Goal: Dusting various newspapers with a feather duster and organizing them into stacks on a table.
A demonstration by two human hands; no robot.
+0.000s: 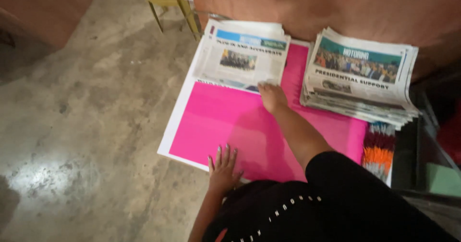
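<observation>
Leans over a large pink sheet in the middle of the frame, lying on a white board that shows as a pale margin along the left and near edges; presses with the left hand on the near edge of this sheet, at lower centre, fingers apart and flat, closed on nothing; reaches with the right hand up the sheet to the lower right corner of a folded newspaper; touches that corner with the fingertips, palm down; cannot tell whether the paper is pinched or only touched, since the fingertips are blurred and partly hidden.

Sees the folded newspaper at upper centre, covering the far left part of the pink sheet, slightly tilted; finds a thick stack of newspapers at upper right, overlapping the far right corner of the sheet, close beside the single paper but apart from it; notes a bundle of multicoloured strips at the right edge of the sheet, below the stack.

Judging from the layout: one paper set on the sheet, most of the pink surface uncovered, the stack untouched by either hand.

Around: bare concrete floor at left; yellow chair legs at top; a brown wall behind the papers.
</observation>
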